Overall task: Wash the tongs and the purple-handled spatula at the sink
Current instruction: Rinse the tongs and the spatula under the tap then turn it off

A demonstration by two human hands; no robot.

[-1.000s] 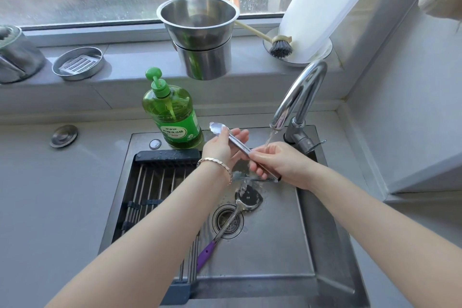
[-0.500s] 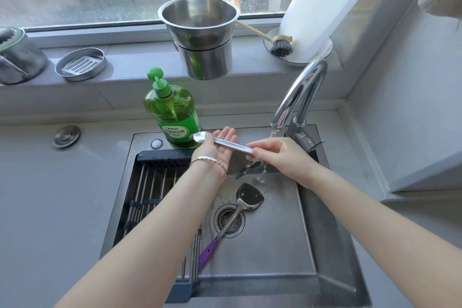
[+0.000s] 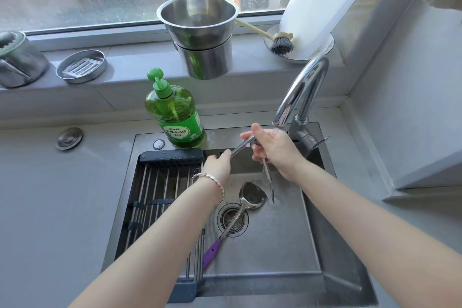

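Since half a second ago the tongs [image 3: 239, 149] have swung apart. One arm now slants down-left to the left hand [image 3: 218, 163], whose fingers curl round its tip, while the other arm dangles toward the floor of the sink [image 3: 275, 245]. The right hand [image 3: 275, 150] grips the hinge end just under the spout of the faucet [image 3: 300, 92] at the sink's back edge. The purple-handled spatula [image 3: 251, 196] lies on the sink floor, its shaft crossing the drain [image 3: 232, 220] and its handle pointing to the front-left corner beside the rack [image 3: 160, 192]. A green soap bottle [image 3: 175, 117] stands on the sink's back rim.
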